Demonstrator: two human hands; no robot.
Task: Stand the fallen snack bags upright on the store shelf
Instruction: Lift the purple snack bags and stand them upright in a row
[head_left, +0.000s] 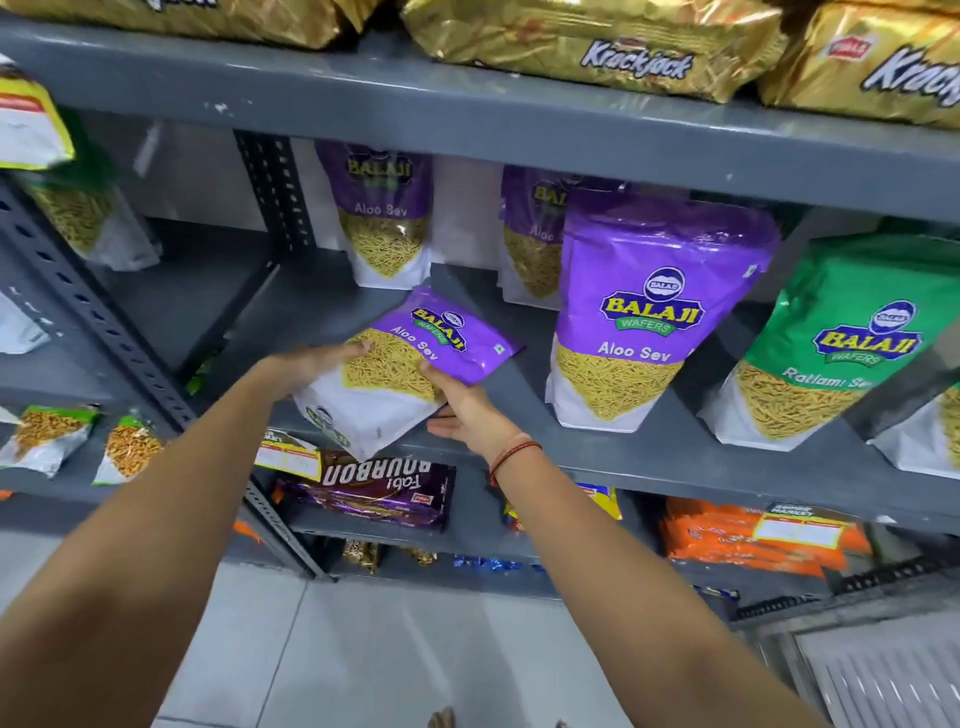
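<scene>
A purple and white Aloo Sev bag (415, 358) lies tilted flat at the front edge of the grey middle shelf (649, 447), its bottom hanging over the edge. My left hand (317, 361) grips its left side. My right hand (462, 410) holds its right edge from below, thumb on top. A larger Aloo Sev bag (644, 312) stands upright just to the right. Two more Aloo Sev bags (384, 218) (530, 234) stand at the back of the shelf. A green Ratlami Sev bag (831, 343) leans at the right.
Gold Krackjack packs (597, 47) lie on the shelf above. Below are a Bourbon biscuit pack (374, 493) and orange packs (753, 540). A perforated upright post (104, 332) stands at the left, with small snack bags (47, 436) beyond it. Bare shelf lies left of the held bag.
</scene>
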